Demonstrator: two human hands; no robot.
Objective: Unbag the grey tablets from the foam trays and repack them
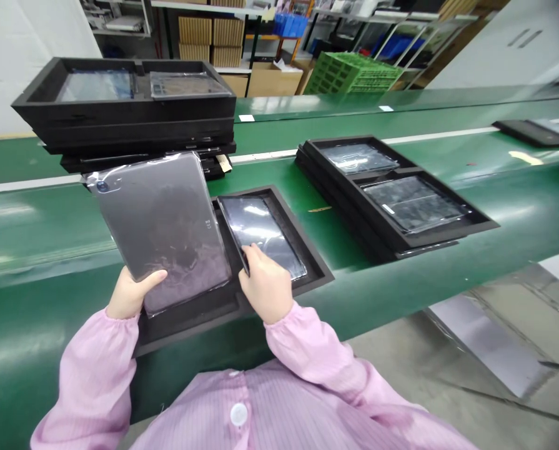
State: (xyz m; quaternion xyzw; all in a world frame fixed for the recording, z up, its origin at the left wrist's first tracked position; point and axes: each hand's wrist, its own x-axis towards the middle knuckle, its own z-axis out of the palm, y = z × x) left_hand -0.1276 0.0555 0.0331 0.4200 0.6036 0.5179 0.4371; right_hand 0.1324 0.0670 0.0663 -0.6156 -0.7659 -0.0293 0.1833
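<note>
A grey tablet (164,225) in clear plastic film is raised at the left, its camera corner at the upper left. My left hand (132,290) is closed on its lower left edge, the thumb lying across the back. Below it lies a black foam tray (314,269), partly hidden by this tablet. In the tray's right compartment another film-wrapped tablet (260,228) shows its dark, shiny screen, with its left side tipped up slightly. My right hand (267,281) is closed on that tablet's lower left edge, the fingertips partly hidden.
Stacked black trays (133,119) with wrapped tablets stand behind on the left. More trays (401,240) with tablets lie to the right, and another tray (518,131) is farther off. All rest on a green conveyor belt (335,250). Beyond are cartons (272,78) and a green crate (349,72).
</note>
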